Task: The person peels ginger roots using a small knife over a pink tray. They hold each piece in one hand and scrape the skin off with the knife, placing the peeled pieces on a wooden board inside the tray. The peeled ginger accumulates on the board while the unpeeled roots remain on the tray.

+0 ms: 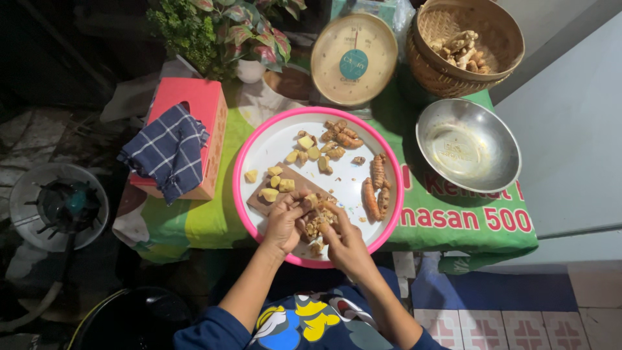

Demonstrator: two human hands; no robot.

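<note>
knobbly tan ginger root (317,223) gripped by left hand (283,223) and right hand (343,241), fingers closed on it, over round pink-rimmed white tray (259,152); green printed banner (453,217) right.

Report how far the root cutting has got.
Done: yellow cut chunks lie on the pink-rimmed tray and small board. In hand: left hand and right hand work one root piece. Left: whole orange roots beside them, more roots in the woven basket.

A small table under a green printed cloth (453,223) carries a pink-rimmed tray (272,146), steel bowl (468,146), scale (353,59), basket (466,48) and red box (207,107)
</note>
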